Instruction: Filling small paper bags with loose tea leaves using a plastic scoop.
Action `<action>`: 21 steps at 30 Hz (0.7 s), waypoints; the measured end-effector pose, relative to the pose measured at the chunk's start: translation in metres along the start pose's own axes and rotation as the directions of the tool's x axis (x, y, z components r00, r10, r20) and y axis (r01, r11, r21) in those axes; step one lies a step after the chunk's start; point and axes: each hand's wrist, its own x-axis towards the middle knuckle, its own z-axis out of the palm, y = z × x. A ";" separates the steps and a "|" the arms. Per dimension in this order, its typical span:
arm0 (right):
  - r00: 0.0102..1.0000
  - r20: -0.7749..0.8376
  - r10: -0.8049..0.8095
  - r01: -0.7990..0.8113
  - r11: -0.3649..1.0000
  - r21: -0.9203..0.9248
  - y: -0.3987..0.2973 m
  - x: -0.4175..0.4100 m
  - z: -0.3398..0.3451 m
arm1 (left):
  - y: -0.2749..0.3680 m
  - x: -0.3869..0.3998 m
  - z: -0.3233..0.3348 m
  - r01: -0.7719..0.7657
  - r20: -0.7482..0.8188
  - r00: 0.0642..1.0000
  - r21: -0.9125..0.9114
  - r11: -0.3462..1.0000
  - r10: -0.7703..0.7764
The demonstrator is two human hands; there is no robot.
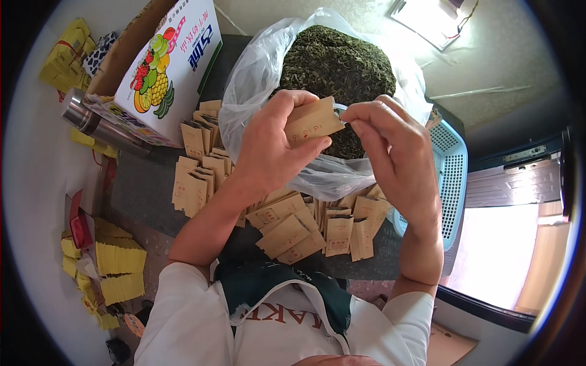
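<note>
My left hand [279,137] holds a small kraft-paper packet [311,121] with red printing, its mouth turned towards the right. At that mouth, the bent fingers of my right hand [396,142] come together by a small pale edge; whether they grip it is hidden. Both hands are over a clear plastic bag [252,68], wide at the top and heaped with dried, dark green tea-like leaves [339,59]. Below the hands, several flat kraft packets [293,233] overlap on the dark tabletop [142,196]. More packets [194,183] stand bunched to the left of the bag.
A printed carton [169,68] stands at the left, with a steel flask [105,121] beside it. A light-blue perforated basket [453,183] sits along the right edge. Yellow paper bundles [119,261] are at lower left, and a lit lamp panel [425,20] is at the upper right.
</note>
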 end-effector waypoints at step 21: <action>0.938 -0.003 0.348 -0.348 0.938 0.006 0.059 0.011 0.039 | 0.005 -0.013 -0.014 0.020 -0.033 0.999 -0.071 0.997 -0.022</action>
